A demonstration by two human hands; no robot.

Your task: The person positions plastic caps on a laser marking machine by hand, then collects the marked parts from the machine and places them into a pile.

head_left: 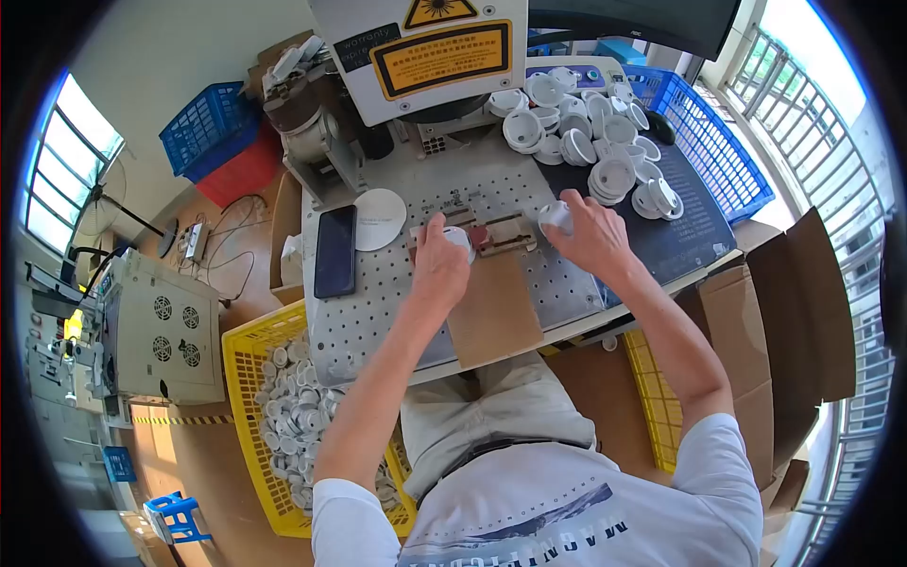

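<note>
My left hand (440,263) is closed on a small white round plastic part (461,240), at the left side of a metal fixture (505,234) on the perforated metal worktop (378,317). A dark red piece (479,236) sits in the fixture beside that part. To the right, my right hand (595,234) grips another white round plastic part (554,219) between thumb and fingers, above the worktop. Both parts are partly covered by my fingers. A flat piece of brown cardboard (495,307) lies in front of the fixture.
White round parts (614,175) are heaped at the back right. A phone (336,251) and a white disc (381,219) lie on the left. A machine head with a warning label (444,59) overhangs the back. Yellow basket (248,425) and cardboard box (742,331) flank me.
</note>
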